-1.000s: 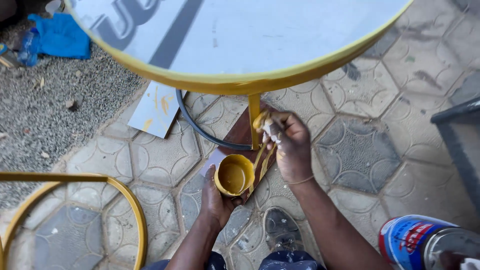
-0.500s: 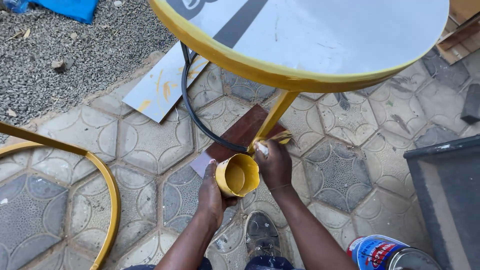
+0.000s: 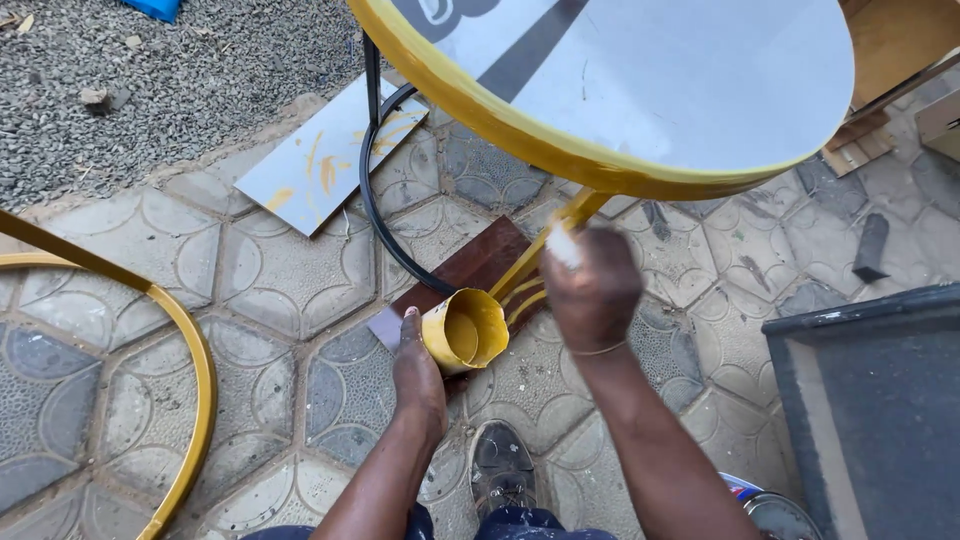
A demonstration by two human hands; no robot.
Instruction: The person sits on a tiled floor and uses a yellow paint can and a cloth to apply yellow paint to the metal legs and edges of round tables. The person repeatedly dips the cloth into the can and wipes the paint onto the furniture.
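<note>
Here the painting of the round table's frame is in hand: the left hand (image 3: 418, 368) is wrapped around a small yellow paint can (image 3: 465, 330), tilted just above the paving beside a brown board (image 3: 478, 262), while the right hand (image 3: 590, 290) is closed on what looks like a brush (image 3: 562, 245), blurred, its pale end touching the yellow leg (image 3: 560, 225) under the table rim (image 3: 520, 135). By my judgement the next stroke calls for steady contact along the leg, with the can near for reloading.
</note>
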